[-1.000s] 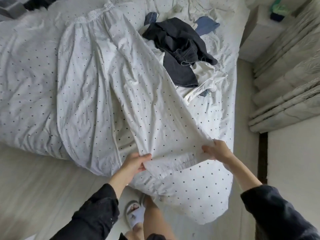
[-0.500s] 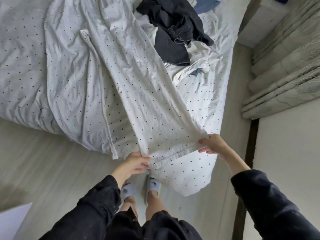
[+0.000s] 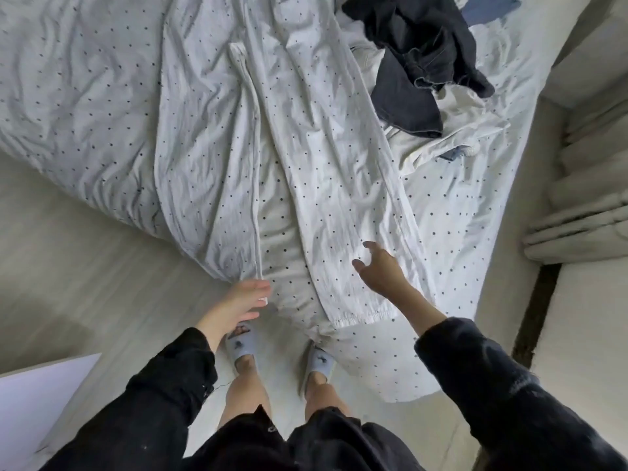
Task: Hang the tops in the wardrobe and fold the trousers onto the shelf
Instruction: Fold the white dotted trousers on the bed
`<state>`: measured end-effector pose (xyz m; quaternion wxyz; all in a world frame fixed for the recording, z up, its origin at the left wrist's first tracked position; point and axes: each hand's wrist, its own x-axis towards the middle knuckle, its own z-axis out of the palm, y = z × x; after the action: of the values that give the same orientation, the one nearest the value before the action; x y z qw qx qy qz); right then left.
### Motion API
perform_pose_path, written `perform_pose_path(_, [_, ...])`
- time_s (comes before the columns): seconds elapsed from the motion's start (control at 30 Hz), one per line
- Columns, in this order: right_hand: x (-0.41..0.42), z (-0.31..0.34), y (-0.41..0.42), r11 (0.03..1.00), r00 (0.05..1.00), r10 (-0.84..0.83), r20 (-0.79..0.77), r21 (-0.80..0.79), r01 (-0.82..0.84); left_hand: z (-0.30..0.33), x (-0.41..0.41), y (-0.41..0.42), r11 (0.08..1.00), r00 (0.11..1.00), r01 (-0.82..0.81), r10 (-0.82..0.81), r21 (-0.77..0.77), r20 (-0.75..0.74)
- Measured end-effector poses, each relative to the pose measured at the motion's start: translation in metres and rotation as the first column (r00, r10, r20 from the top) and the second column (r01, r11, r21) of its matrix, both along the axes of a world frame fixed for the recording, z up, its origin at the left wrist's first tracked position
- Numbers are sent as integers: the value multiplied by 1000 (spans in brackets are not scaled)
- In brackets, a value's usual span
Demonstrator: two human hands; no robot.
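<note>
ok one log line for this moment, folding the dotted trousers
stage: trousers laid out | white black-dotted cotton trousers: flat on dotted bed | left hand: open, at left leg hem | right hand: open above right leg

Dotted duvet (image 3: 78, 107), pale slippers (image 3: 241, 345), curtain (image 3: 584, 212)

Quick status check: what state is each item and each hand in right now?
White polka-dot trousers: spread flat on the bed, unfolded, cuffs hanging over the edge.
Dark denim garment: crumpled in a heap on the bed.
Left hand: open, fingers at the left cuff.
Right hand: open, over the right leg, gripping nothing.
</note>
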<state>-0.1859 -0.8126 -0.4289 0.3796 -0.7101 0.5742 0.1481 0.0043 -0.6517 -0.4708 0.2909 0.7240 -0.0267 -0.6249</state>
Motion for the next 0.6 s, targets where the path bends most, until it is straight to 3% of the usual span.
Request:
perform_pose_path(0.27, [135, -27, 47, 989, 983, 150, 110, -2, -151, -22, 133, 22, 990, 967, -137, 142, -40, 212])
perform_pose_path(0.47, [258, -83, 92, 992, 984, 123, 127, -43, -118, -58, 274, 15, 997, 951, 23, 0, -70, 310])
perform_pose_path(0.6, [305, -114, 108, 989, 987, 131, 93, -82, -124, -87, 323, -8, 989, 959, 89, -54, -117, 278])
